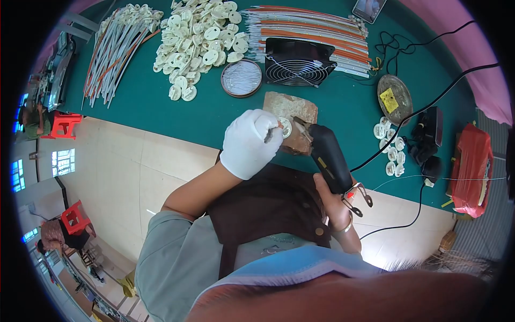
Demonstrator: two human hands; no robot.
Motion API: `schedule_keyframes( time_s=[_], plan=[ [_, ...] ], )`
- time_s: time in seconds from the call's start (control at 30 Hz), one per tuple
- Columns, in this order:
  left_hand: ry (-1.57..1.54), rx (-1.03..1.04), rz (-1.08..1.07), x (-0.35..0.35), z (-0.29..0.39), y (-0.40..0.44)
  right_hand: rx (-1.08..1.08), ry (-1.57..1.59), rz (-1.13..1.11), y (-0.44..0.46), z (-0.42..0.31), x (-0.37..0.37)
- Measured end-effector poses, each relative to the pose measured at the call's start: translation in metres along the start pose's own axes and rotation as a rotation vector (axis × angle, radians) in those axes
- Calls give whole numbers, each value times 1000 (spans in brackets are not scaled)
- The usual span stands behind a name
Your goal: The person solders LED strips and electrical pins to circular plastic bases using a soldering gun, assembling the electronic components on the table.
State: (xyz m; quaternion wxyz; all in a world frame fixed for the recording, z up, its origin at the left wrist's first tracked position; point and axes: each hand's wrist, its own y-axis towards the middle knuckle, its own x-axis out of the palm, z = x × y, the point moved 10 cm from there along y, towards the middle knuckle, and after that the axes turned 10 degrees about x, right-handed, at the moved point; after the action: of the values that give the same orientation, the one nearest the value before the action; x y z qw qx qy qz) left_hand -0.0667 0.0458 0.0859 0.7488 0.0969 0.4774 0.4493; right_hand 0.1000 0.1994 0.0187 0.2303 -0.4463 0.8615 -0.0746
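Observation:
My left hand (251,144), in a white glove, is closed, its fingertips gripping a small round white plastic part (285,127). This part is at the left side of a worn brick (284,102) near the table's front edge. My bare right hand (336,208) is wrapped round a black soldering gun (329,161). Its front end points at the brick, close to the white part; whether the tip touches it I cannot tell. A metal bracket (360,199) sticks out by my right wrist.
Behind the brick stand a black fan (299,61) and a round dish of thin pins (241,78). Piled white parts (196,40) and wire bundles (120,48) lie farther back. To the right are a metal dish with yellow sponge (397,110), white discs (390,145) and a black cable (418,112).

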Motion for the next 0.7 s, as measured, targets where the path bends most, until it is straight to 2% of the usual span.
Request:
schedule_keyframes(
  time_s=[0.13,0.23,0.33,0.7],
  plan=[
    [6,22,9,-1,1,0,108,150,-55,0,21,2],
    [8,34,11,-1,2,0,101,204,-88,-3,23,7],
    [6,27,13,-1,1,-2,43,131,-136,-3,28,11],
    [14,38,20,-1,1,-3,51,178,-140,-3,25,14]
  ],
)
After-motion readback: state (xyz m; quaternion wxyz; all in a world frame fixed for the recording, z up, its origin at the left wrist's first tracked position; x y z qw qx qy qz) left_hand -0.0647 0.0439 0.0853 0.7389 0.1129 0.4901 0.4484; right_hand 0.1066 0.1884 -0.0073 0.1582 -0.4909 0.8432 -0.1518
